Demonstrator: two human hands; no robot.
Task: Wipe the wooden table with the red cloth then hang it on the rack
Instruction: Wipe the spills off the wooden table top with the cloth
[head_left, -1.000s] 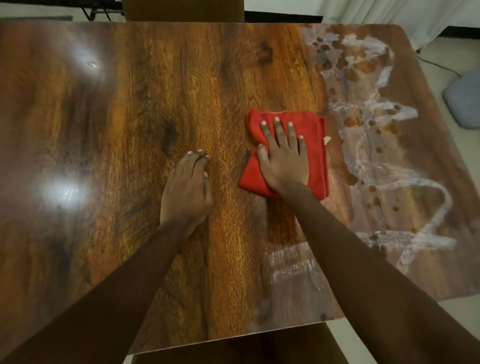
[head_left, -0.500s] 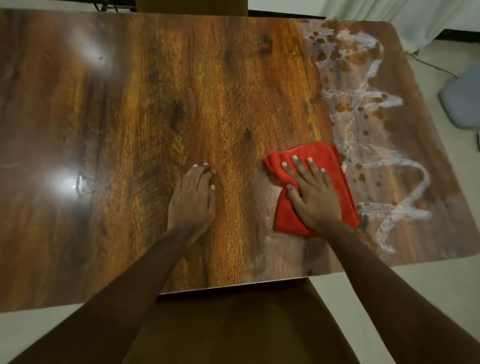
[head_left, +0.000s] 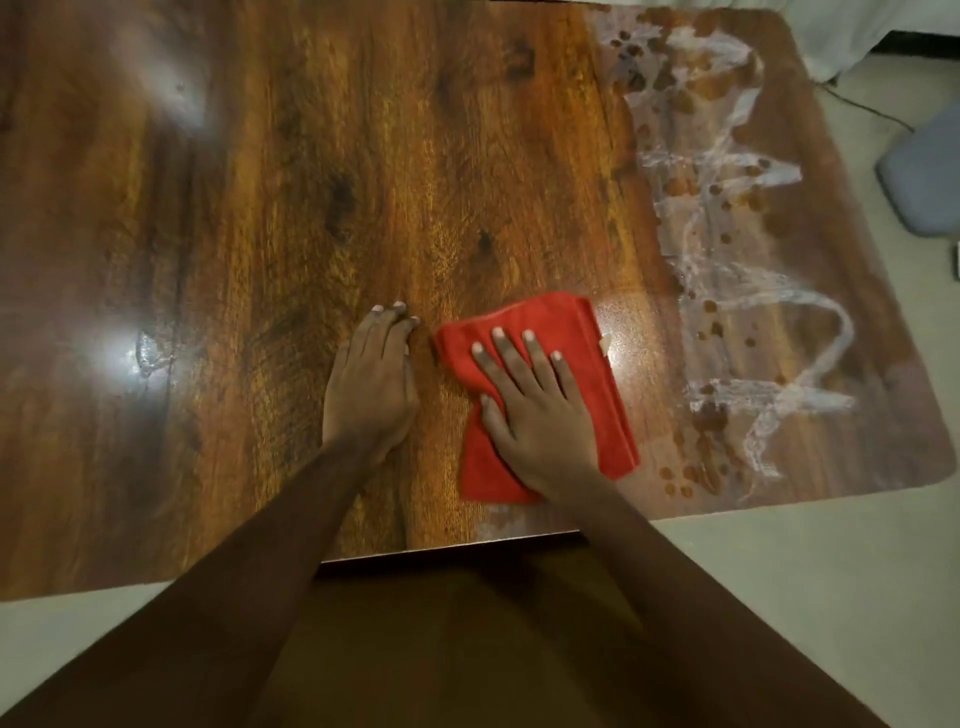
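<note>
Right hand (head_left: 537, 415) presses red cloth (head_left: 597, 374) flat, fingers spread.

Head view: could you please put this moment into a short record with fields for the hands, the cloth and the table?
left hand: flat on the wooden table, beside the red cloth, holding nothing
right hand: fingers spread, pressing flat on the cloth
cloth: folded, near the table's front edge
mess: white streaks and brown spots on the table's right part, unwiped
</note>
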